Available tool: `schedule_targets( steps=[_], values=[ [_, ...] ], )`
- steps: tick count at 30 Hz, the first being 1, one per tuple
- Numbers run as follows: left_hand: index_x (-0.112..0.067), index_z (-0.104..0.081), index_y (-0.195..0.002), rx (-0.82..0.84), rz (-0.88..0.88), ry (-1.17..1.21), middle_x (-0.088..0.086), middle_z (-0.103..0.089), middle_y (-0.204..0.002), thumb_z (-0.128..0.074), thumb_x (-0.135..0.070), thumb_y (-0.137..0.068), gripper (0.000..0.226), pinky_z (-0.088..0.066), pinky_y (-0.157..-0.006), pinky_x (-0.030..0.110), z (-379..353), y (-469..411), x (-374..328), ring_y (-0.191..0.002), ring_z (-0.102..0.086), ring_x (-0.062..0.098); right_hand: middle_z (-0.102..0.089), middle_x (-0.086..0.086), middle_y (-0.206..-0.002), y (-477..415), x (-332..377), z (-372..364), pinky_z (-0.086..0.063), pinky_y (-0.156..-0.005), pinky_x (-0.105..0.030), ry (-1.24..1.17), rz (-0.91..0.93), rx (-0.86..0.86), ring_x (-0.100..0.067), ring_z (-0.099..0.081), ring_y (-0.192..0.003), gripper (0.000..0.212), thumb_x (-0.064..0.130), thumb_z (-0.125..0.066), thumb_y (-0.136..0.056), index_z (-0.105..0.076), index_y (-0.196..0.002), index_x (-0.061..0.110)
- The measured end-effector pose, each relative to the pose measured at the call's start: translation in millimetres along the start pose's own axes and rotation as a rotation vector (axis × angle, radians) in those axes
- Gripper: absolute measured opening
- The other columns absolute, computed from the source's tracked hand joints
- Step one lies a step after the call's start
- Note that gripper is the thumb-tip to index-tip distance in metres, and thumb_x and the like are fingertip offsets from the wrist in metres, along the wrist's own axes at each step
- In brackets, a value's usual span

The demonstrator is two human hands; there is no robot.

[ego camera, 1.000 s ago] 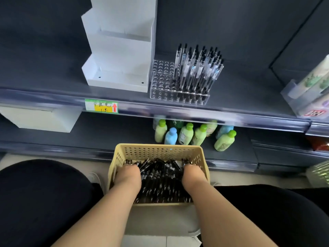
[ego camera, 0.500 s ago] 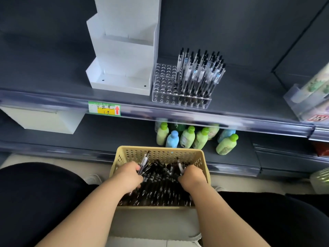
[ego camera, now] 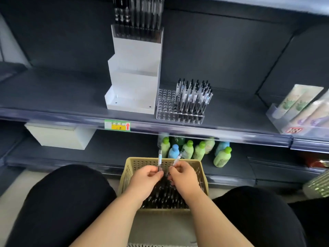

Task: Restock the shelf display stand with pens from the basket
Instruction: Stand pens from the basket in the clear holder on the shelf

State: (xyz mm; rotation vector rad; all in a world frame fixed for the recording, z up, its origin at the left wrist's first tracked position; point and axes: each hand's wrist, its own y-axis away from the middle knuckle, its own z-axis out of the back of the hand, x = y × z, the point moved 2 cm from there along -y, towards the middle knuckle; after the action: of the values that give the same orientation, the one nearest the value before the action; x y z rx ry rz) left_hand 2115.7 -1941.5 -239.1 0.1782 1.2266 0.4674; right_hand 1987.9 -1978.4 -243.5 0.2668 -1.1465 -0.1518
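Head view, squatting before dark shelving, two knees in black at the near edge.

- Far left, lower shelf: one cream box (ego camera: 58,138), no print seen.
- Shelf edge: one price tag (ego camera: 117,125), green border, yellow field, handwritten characters too blurred to read, "1.5" below, red arrow pointing up.
- Upper shelf: one white tiered stand (ego camera: 133,82), three steps. The top step holds a row of dark pens (ego camera: 138,16), cut off by the frame, count unclear.
- Left hand (ego camera: 146,177): fingers curled round one upright pen (ego camera: 159,157), over the basket.
- One tan perforated basket (ego camera: 201,168) on the floor between the knees, holding a heap of black pens (ego camera: 163,193), too many to count.
- Right hand (ego camera: 183,177): pinches one tilted pen (ego camera: 176,160), tip leaning right, just beside the other.
- One clear drilled rack (ego camera: 165,111) touching the white stand's right side, with clear-barrelled pens (ego camera: 194,97) upright in its right part, too crowded to count.
- Lower shelf: bottles (ego camera: 222,157), four green caps, one blue cap, others half hidden.
- Far right: a clear tray (ego camera: 272,113) of pale packs, red tag unreadable.
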Motion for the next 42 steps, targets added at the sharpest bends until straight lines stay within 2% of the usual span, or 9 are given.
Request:
schedule_targets(
  steps=[4,10,14,19,23,27,29,32,42],
  values=[
    [-0.032,-0.058,-0.106,-0.063,-0.117,-0.073,-0.016,-0.064,-0.096,-0.06,-0.028,-0.089,0.017,-0.048,-0.077,0.022,0.2,12.1,-14.7,-0.091,-0.059,0.002,-0.066,-0.013,-0.084,10.4,10.7,0.0,-0.049,-0.066,-0.033,-0.08,0.022,-0.068,-0.016,-0.054,-0.067,0.009,0.014,-0.049,-0.088,-0.051,-0.084,0.022],
    [-0.028,-0.061,-0.11,-0.14,-0.337,-0.137,-0.02,-0.062,-0.095,-0.06,-0.023,-0.089,0.022,-0.04,-0.067,0.005,11.3,4.6,-54.7,-0.088,-0.058,-0.006,-0.059,0.007,-0.07,4.9,49.9,27.5,-0.043,-0.058,-0.012,-0.106,0.237,-0.205,-0.002,-0.052,-0.059,0.012,0.026,-0.05,-0.095,-0.056,-0.088,0.019],
    [-0.031,-0.062,-0.108,-0.188,-0.409,-0.155,-0.027,-0.058,-0.087,-0.063,-0.024,-0.088,0.022,-0.039,-0.062,-0.001,24.6,-21.0,-83.2,-0.082,-0.053,-0.015,-0.066,0.004,-0.08,-13.4,79.6,42.8,-0.056,-0.076,-0.04,-0.198,0.304,-0.271,-0.014,-0.066,-0.074,0.02,0.016,-0.057,-0.091,-0.047,-0.09,0.033],
    [-0.029,-0.062,-0.108,-0.236,-0.493,-0.09,-0.02,-0.065,-0.095,-0.065,-0.02,-0.086,0.023,-0.045,-0.076,0.009,33.0,-65.0,-122.4,-0.089,-0.059,-0.007,-0.071,0.006,-0.08,-43.1,132.4,63.6,-0.056,-0.071,-0.041,-0.15,0.512,-0.293,-0.018,-0.067,-0.07,0.013,0.02,-0.051,-0.094,-0.044,-0.091,0.03],
    [-0.026,-0.064,-0.102,-0.317,-0.595,-0.019,-0.015,-0.067,-0.091,-0.069,-0.019,-0.083,0.021,-0.045,-0.073,0.007,38.5,-83.9,-153.3,-0.086,-0.063,-0.001,-0.069,0.018,-0.079,-60.4,175.6,78.7,-0.039,-0.054,-0.019,0.022,0.705,-0.368,-0.001,-0.054,-0.052,0.019,0.026,-0.049,-0.094,-0.037,-0.083,0.035],
    [-0.031,-0.065,-0.095,-0.354,-0.653,0.027,-0.019,-0.067,-0.084,-0.071,-0.019,-0.08,0.02,-0.047,-0.074,0.006,37.9,-105.0,-171.4,-0.08,-0.062,-0.006,-0.067,0.018,-0.083,-98.6,184.6,79.1,-0.045,-0.071,-0.036,0.151,0.787,-0.459,-0.004,-0.052,-0.064,0.023,0.031,-0.05,-0.092,-0.031,-0.081,0.038],
    [-0.027,-0.067,-0.096,-0.375,-0.64,0.067,-0.017,-0.068,-0.084,-0.071,-0.018,-0.08,0.019,-0.048,-0.075,0.007,36.9,-111.7,-173.1,-0.079,-0.062,-0.006,-0.064,0.016,-0.083,-116.9,177.0,74.0,-0.043,-0.079,-0.042,0.244,0.809,-0.48,-0.014,-0.053,-0.072,0.015,0.034,-0.051,-0.089,-0.037,-0.084,0.036],
    [-0.026,-0.067,-0.095,-0.365,-0.618,0.116,-0.016,-0.068,-0.082,-0.07,-0.016,-0.081,0.017,-0.044,-0.069,0.001,37.3,-113.0,-173.0,-0.079,-0.062,-0.007,-0.049,0.018,-0.07,-129.5,166.2,66.4,-0.021,-0.071,-0.026,0.495,0.918,-0.604,-0.017,-0.05,-0.08,0.013,0.032,-0.062,-0.083,-0.059,-0.09,0.021],
    [-0.034,-0.065,-0.087,-0.376,-0.587,0.219,-0.02,-0.067,-0.078,-0.069,-0.019,-0.081,0.017,-0.045,-0.068,0.002,44.5,-119.8,-171.5,-0.075,-0.062,-0.008,-0.059,0.002,-0.107,-135.6,171.5,72.4,-0.016,-0.075,-0.021,0.569,0.855,-0.717,-0.026,-0.044,-0.103,0.025,0.038,-0.06,-0.082,-0.07,-0.085,0.016]
  ],
)
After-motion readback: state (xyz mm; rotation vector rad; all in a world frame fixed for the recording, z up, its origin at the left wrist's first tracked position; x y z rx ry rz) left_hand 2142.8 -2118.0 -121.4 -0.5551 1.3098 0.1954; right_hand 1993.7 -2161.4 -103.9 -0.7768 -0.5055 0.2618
